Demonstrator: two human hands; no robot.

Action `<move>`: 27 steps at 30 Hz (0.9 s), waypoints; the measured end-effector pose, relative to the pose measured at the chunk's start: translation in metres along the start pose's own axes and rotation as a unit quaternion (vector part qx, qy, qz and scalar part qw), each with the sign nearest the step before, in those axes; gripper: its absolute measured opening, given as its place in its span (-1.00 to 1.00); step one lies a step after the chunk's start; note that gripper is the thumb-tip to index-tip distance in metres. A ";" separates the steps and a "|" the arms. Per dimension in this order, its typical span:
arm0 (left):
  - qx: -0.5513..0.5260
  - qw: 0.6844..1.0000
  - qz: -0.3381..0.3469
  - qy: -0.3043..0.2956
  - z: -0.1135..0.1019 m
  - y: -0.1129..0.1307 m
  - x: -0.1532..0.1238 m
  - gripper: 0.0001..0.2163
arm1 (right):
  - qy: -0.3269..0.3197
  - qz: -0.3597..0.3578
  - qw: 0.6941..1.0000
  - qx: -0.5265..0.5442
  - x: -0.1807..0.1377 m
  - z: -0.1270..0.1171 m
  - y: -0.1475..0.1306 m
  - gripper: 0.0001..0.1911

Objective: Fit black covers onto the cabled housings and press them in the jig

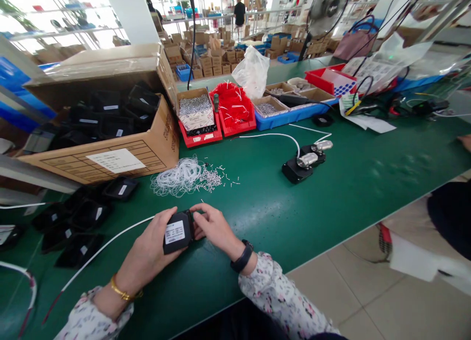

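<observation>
Both hands meet on a small black plastic box (177, 232) with a white label, held just above the green table (331, 193). My left hand (150, 247) wraps around its left side and underside. My right hand (211, 224) pinches its right edge with the fingertips. A pile of thin white wires and small metal pins (191, 175) lies just beyond the hands. More black boxes (77, 222) lie to the left, near a white cable (106, 244).
A large cardboard carton (110, 114) of black boxes stands at the back left. Red trays (217, 117) and a blue tray (290, 112) of small parts line the back. Two black fixtures with metal parts (307, 161) sit at the centre right. Another person (441, 222) sits at the right edge.
</observation>
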State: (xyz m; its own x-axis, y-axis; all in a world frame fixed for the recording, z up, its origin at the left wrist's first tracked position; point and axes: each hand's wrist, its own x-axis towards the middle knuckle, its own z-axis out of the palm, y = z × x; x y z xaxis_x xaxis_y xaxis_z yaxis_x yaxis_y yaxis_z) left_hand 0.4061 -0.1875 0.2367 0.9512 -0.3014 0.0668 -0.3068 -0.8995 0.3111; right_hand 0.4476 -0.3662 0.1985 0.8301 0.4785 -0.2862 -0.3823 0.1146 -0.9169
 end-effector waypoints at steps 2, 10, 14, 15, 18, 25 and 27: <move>0.012 1.000 0.005 0.004 0.001 0.001 0.000 -0.36 | 0.000 -0.020 1.000 -0.001 -0.011 0.005 0.002 -0.57; -0.084 0.995 -0.013 -0.048 -0.013 -0.003 -0.016 -0.38 | 0.026 0.003 0.992 0.126 -0.031 0.038 0.012 -0.51; -0.211 0.972 -0.075 -0.075 -0.032 -0.014 -0.018 -0.49 | 0.028 -0.041 0.995 -0.092 -0.032 0.039 -0.001 -0.55; -0.224 0.968 -0.077 -0.083 -0.034 -0.017 -0.018 -0.49 | 0.032 -0.060 0.986 -0.153 -0.032 0.039 -0.003 -0.55; -0.248 0.963 -0.060 -0.082 -0.032 -0.026 -0.024 -0.51 | 0.021 -0.101 0.969 -0.226 -0.034 0.041 -0.003 -0.51; -0.316 0.941 -0.114 0.034 -0.001 -0.015 -0.066 -0.47 | -0.008 -0.162 0.964 -0.211 -0.038 0.048 0.013 -0.50; -0.333 0.930 -0.144 0.061 0.009 -0.008 -0.072 -0.48 | -0.024 -0.207 0.943 -0.260 -0.035 0.040 0.013 -0.49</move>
State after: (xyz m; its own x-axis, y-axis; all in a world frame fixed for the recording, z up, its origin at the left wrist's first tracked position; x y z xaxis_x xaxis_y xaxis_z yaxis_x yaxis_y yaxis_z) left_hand 0.3395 -0.1608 0.2211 0.9999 -0.0030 -0.0162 0.0122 -0.5295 0.8482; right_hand 0.3974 -0.3461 0.2075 0.8404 0.5267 0.1278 0.2316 -0.1359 -0.9633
